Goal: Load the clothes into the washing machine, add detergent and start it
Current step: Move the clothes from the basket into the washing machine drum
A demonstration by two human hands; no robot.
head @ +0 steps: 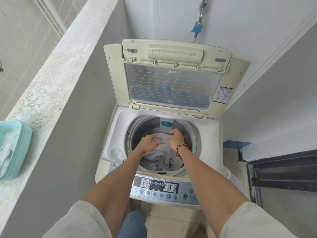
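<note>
A top-loading washing machine (118, 127) stands in a narrow corner with its lid (171, 83) folded up against the wall. Both my arms reach into the drum (193, 134). A pile of pale grey clothes (161, 157) lies inside it. My left hand (149, 143) and my right hand (175, 137), with a bead bracelet at the wrist, each grip a light grey garment (162, 135) at the top of the pile. The control panel (164, 188) with its buttons faces me at the front edge. No detergent container is identifiable.
A low concrete parapet (51, 79) runs along the left, with a turquoise plastic tub (15, 148) resting on it. A tap with a blue fitting (197, 29) hangs on the wall behind. A dark door frame (281, 172) is at the right. The floor is tiled.
</note>
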